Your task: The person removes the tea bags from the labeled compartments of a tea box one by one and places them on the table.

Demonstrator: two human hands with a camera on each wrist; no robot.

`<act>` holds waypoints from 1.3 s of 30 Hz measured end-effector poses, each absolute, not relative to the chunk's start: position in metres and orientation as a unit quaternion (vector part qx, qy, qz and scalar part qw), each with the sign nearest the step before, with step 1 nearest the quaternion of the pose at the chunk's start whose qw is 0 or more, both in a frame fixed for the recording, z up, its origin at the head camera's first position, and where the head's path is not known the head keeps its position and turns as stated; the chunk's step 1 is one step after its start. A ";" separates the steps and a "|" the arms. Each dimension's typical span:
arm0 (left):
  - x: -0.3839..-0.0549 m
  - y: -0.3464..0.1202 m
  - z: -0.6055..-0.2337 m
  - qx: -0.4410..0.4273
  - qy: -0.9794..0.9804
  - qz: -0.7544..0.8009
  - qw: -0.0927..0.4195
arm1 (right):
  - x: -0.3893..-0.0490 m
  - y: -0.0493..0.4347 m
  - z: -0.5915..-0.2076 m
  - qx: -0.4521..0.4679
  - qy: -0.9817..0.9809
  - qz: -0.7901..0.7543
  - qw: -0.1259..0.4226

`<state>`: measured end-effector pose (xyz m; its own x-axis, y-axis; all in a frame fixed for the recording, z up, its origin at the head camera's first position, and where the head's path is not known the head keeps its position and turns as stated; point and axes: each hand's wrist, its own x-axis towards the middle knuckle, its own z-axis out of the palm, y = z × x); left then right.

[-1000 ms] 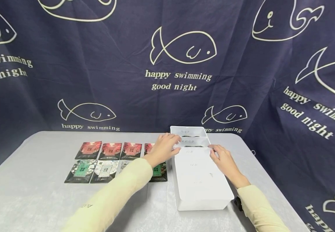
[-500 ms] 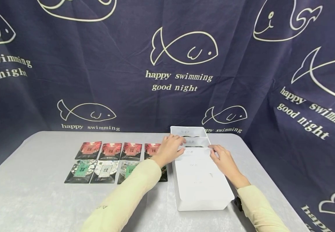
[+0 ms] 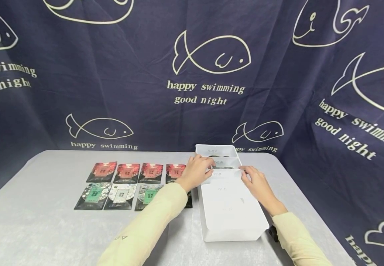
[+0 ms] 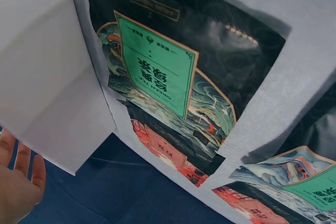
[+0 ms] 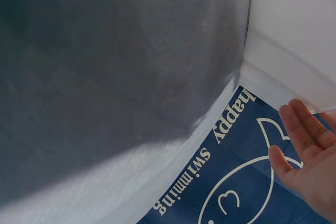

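A long white divided box (image 3: 235,233) with handwritten labels stands right of the table's middle. My left hand (image 3: 196,171) reaches over its left rim near the second compartment from the back, thumb and forefinger apart. A dark packet edge (image 3: 223,167) shows low in that compartment, close to these fingertips. At the box's right rim rests my right hand (image 3: 256,184), its fingers lightly bent. In the right wrist view, the right fingers (image 5: 302,124) lie against the box wall. Green-labelled tea packets (image 4: 157,72) lie left of the box, one partly hidden behind the left sleeve.
Red tea packets (image 3: 128,173) form the back row on the grey table (image 3: 45,221). In front of them lie green-labelled packets and a white one (image 3: 120,196). A dark blue fish-print cloth (image 3: 145,74) hangs behind the table.
My left hand has shifted right, further over the box's second compartment, uncovering more of the tea packets. The right hand stays at the right rim.
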<state>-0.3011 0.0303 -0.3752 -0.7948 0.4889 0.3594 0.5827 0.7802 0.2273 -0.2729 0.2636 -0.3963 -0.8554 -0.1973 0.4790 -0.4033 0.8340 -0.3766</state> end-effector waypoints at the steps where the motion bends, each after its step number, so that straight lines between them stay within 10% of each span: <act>1: -0.301 0.030 -0.375 -0.288 -0.932 -0.167 0.143 | -0.273 0.264 -0.396 0.161 -0.933 0.239 0.215; 39: -0.301 0.026 -0.355 -0.200 -0.894 -0.234 0.326 | -0.273 0.264 -0.400 0.165 -0.932 0.237 0.220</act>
<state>-0.3014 0.0256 -0.3552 -0.7077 0.2054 0.6760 0.5106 0.8099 0.2886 -0.2733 0.2641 -0.4000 -0.8489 -0.2040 0.4877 -0.4119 0.8334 -0.3684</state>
